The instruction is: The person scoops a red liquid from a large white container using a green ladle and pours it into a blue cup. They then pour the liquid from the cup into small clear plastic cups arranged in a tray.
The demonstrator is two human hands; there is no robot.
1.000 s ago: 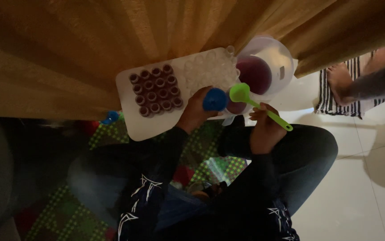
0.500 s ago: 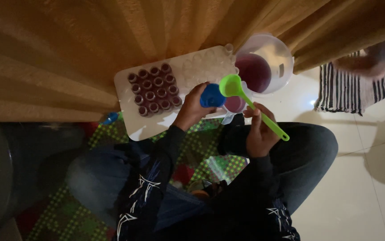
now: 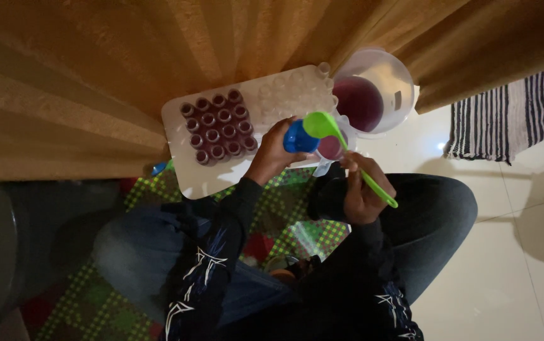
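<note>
A white tray (image 3: pixel 187 173) lies on the floor against an orange curtain (image 3: pixel 95 69). At its far right stands a clear plastic jug (image 3: pixel 393 76), partly filled with dark purple liquid. On the tray's left half sits a block of small cups (image 3: pixel 218 126), sixteen by count, all showing purple contents: this portion appears done. Beside it, on the right half, a cluster of clear empty cups (image 3: pixel 291 91) is still unfilled, so roughly half the work seems to be left; the exact number of empties cannot be told.

The left hand (image 3: pixel 272 151) is clamped around a blue funnel (image 3: pixel 298 137), held at the tray's near edge, just beside a small cup of purple liquid (image 3: pixel 331 147). The right hand (image 3: pixel 360 189) grips the handle of a green ladle (image 3: pixel 322 124), fingers closed on it, its bowl poised over the funnel. Whether the ladle is loaded cannot be told.
</note>
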